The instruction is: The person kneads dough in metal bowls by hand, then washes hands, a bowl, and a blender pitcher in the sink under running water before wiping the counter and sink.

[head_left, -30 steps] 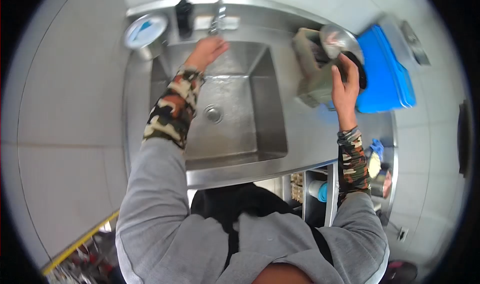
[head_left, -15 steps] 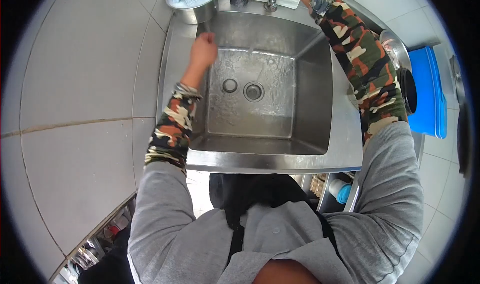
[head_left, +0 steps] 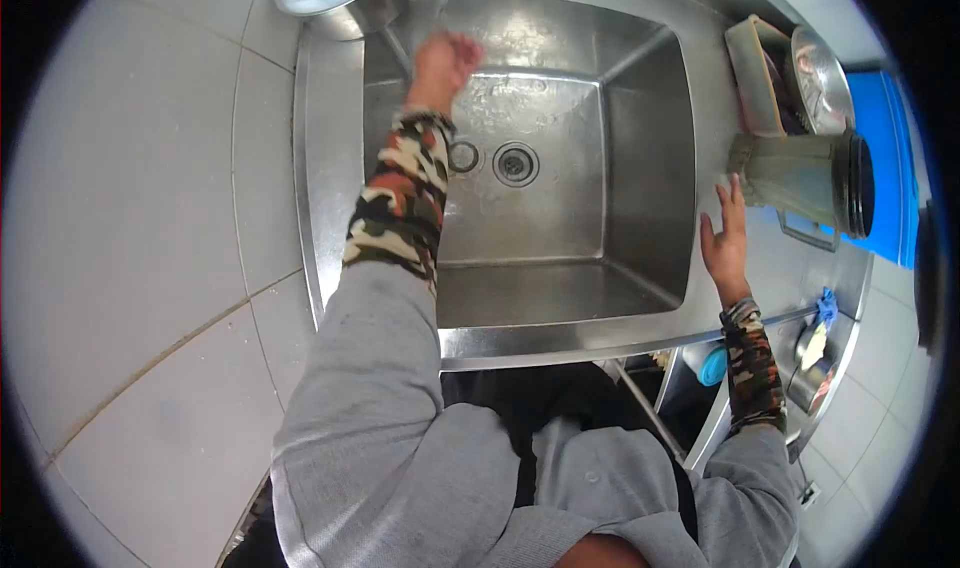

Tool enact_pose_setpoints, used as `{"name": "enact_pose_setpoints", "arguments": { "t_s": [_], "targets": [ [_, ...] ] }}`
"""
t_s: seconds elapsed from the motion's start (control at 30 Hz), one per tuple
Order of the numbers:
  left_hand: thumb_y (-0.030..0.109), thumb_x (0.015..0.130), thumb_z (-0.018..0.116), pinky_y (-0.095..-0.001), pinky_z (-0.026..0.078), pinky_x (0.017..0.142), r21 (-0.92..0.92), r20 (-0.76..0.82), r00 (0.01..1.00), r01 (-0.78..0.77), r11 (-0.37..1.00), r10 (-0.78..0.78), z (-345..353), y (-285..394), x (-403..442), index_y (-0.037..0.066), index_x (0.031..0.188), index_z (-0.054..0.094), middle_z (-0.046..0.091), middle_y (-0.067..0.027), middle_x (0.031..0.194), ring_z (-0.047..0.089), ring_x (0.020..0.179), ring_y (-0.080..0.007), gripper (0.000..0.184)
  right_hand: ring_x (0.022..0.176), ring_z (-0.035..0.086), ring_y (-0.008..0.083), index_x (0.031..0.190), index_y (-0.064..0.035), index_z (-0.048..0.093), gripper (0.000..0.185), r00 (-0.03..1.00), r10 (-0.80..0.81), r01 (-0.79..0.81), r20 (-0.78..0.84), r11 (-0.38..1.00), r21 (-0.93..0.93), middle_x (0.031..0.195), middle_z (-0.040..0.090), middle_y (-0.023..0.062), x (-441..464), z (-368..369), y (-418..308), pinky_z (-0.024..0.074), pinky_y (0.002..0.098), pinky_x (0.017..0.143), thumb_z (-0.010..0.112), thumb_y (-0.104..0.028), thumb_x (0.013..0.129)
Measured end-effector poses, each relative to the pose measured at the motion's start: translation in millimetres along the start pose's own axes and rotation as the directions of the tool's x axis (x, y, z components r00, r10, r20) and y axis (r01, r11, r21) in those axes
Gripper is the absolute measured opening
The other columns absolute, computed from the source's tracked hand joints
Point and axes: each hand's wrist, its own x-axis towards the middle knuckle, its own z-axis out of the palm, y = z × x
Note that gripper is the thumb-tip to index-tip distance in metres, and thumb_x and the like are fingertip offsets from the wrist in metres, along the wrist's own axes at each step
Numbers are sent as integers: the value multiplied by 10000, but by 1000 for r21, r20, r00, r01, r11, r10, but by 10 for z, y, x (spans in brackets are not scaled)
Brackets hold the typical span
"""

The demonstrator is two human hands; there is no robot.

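My left hand [head_left: 446, 68] hangs over the back left of the steel sink [head_left: 520, 288], below a thin stream at the tap. It is blurred and its fingers look curled; whether anything is in them cannot be made out. To the right, my right hand [head_left: 727, 236] is over the counter [head_left: 715, 168] beside the sink, fingers apart and empty. Just beyond its fingertips a blender jug [head_left: 800, 176] lies on its side, its dark end to the right. A drain [head_left: 516, 165] shows in the sink floor, with a small round ring [head_left: 463, 157] left of it.
A metal pot [head_left: 355, 13] with blue-and-white cloths stands at the back left. Behind the jug are a beige bin [head_left: 752, 78], a metal bowl [head_left: 822, 80] and a blue container [head_left: 900, 168]. Shelves with a blue-lidded tub [head_left: 713, 366] lie below the counter.
My right hand has come back from the tap area to the right counter, and it is open. My left hand has moved towards the stream. The view has shifted.
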Motion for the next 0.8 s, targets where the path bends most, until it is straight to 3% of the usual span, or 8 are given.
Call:
{"name": "enact_pose_setpoints", "arguments": {
  "t_s": [0.07,0.17,0.3,0.33,0.6,0.67,0.77,0.8],
  "targets": [
    [166,905,462,-372,497,590,329,69,995,-93,940,74,236,221,-69,41,832,540,546,-106,704,556,635,-250,164,1394,287,372,1389,-31,407,541,989,150,-150,13,983,110,1530,261,188,-328,-16,145,275,400,1122,598,-80,886],
    [192,882,511,-409,517,668,906,352,929,-369,205,116,51,745,-267,57,919,600,608,-140,863,603,787,-280,167,1387,289,394,1374,-2,411,506,953,296,-301,62,908,291,1513,278,212,-658,242,269,263,408,1129,563,-168,921],
    [257,810,590,-528,451,913,46,225,917,-348,-936,-329,-295,659,-1061,113,980,689,645,-207,1081,570,1118,-364,244,1369,319,388,1379,19,395,524,973,226,-214,-52,960,182,1510,286,211,-696,315,223,276,414,1118,509,-276,961],
    [241,779,610,-602,337,1014,-364,313,813,-375,-852,-492,-732,630,-1467,88,980,688,625,-222,1103,517,1184,-367,264,1358,336,382,1372,27,402,528,971,232,-218,-59,958,184,1504,299,208,-694,303,211,284,418,1111,503,-291,963],
    [356,983,417,-380,281,1120,519,-439,740,-254,-816,-509,-1737,-671,-2633,2,1401,402,418,-222,1428,377,1343,-323,547,1350,351,379,1344,21,441,498,966,245,-224,-88,955,196,1488,332,202,-690,251,270,268,429,1124,523,-272,950],
    [417,1022,261,-389,232,1148,904,-426,766,379,-198,-482,-1797,-851,-2472,53,1438,369,344,-199,1487,316,1387,-305,564,1348,357,372,1345,12,444,497,966,247,-229,-78,955,190,1480,348,199,-723,256,246,259,434,1132,536,-262,940],
    [303,1012,354,-391,283,1120,898,-4,911,-178,-402,-412,-1239,-568,-1803,56,1405,420,417,-190,1441,378,1344,-306,470,1346,359,375,1341,12,449,494,966,246,-228,-82,956,187,1479,350,197,-721,262,245,256,434,1133,536,-262,939],
    [259,970,449,-398,434,977,466,565,725,-675,-572,-394,-1523,-371,-1094,38,1243,575,582,-167,1260,548,1172,-288,373,1346,359,375,1341,12,449,494,963,257,-238,-81,953,185,1479,350,197,-720,255,238,256,434,1133,536,-262,939]
  ]
}}
